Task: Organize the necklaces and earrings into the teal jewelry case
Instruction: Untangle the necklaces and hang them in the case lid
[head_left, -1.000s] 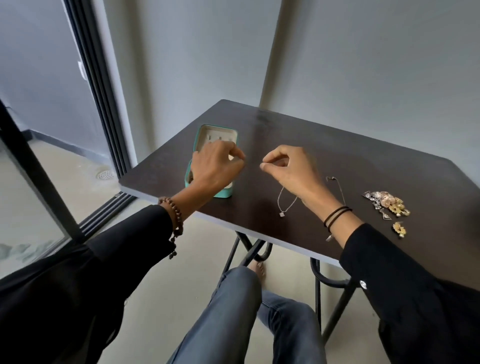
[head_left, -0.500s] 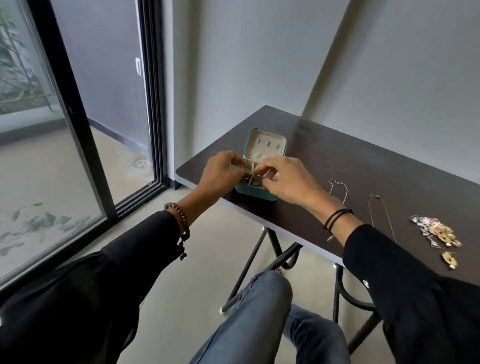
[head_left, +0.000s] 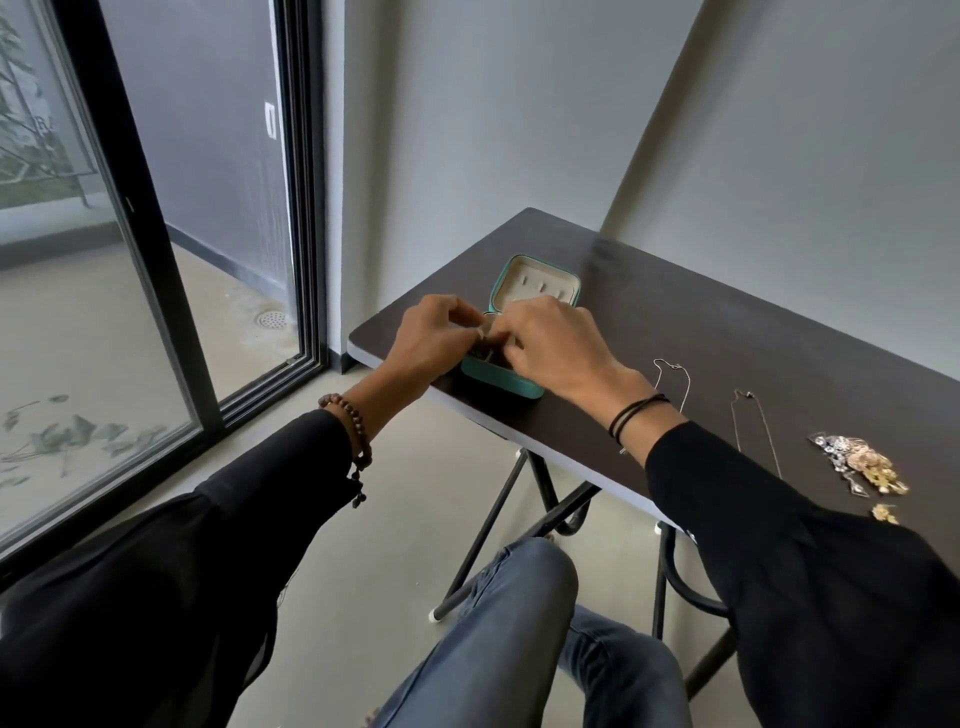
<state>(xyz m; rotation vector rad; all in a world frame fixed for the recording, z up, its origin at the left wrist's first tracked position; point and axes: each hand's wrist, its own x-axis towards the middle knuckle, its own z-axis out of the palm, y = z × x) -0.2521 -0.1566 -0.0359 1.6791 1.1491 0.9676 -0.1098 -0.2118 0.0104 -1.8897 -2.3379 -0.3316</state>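
Note:
The teal jewelry case (head_left: 501, 380) stands open near the table's left front corner, its cream lid (head_left: 535, 285) raised. My left hand (head_left: 434, 340) and right hand (head_left: 558, 348) meet over the case's tray, fingertips pinching a thin necklace chain (head_left: 487, 343) between them. The tray is mostly hidden by my hands. Two more necklaces lie on the table to the right: a silver one (head_left: 675, 376) by my right wrist and a longer one (head_left: 756, 426) further right. A pile of gold and silver earrings (head_left: 860, 462) sits at the far right, one gold earring (head_left: 883, 513) apart from it.
The dark table (head_left: 701, 332) stands against a grey wall, on black folding legs (head_left: 519, 525). A glass sliding door (head_left: 156, 260) fills the left side. My knees in jeans (head_left: 509, 623) are below the table's front edge.
The view has swung left. Both hands came together from above the table to the case, carrying the necklace chain, and now work lower over its tray.

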